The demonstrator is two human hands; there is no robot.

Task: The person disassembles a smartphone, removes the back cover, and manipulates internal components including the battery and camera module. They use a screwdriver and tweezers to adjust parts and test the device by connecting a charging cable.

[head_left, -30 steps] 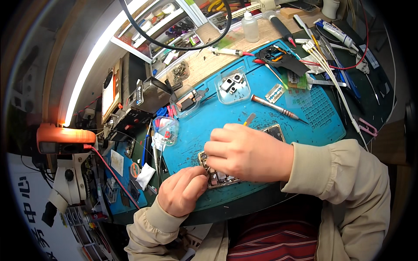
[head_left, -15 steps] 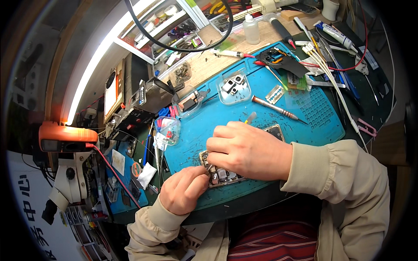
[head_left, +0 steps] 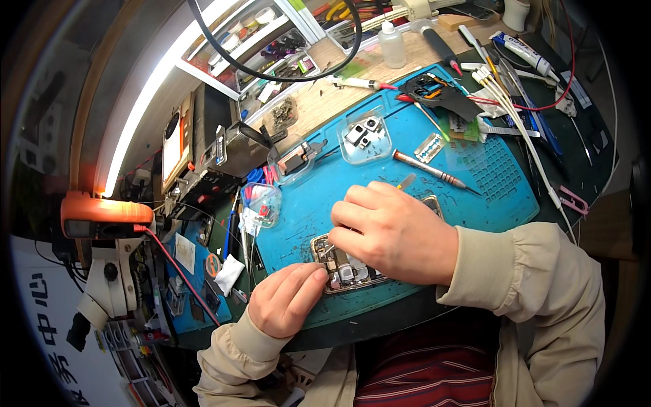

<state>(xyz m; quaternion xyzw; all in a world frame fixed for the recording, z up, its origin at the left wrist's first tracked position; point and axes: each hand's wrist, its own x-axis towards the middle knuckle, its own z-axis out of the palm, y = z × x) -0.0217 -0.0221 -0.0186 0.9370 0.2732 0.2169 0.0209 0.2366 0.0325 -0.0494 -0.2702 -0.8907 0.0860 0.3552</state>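
Head view: opened smartphone (head_left: 352,271) lies back-off on the blue work mat (head_left: 502,197), near the mat's front edge, mostly covered by the hands. Left hand (head_left: 285,302) sits at the phone's lower left corner, fingers curled together, fingertips (head_left: 319,275) pressing the frame edge. Right hand (head_left: 393,230) lies across the phone's middle, fingers bunched and pinching a thin tool with an orange tip (head_left: 405,182) that pokes out behind the knuckles; the working end is hidden under the hand, so contact with the board cannot be told.

Screwdriver (head_left: 430,168) lies loose on the mat just beyond the right hand, tilted. Clear plastic tray (head_left: 363,136) with small grey parts sits further back on the mat; a second clear tray (head_left: 261,203) with red and blue bits sits at the mat's left edge. Small white bottle (head_left: 391,44) stands upright on the wooden tabletop (head_left: 325,102) at the back. Orange multimeter (head_left: 102,216) far left, apart from the mat. Beige sleeves on both forearms.
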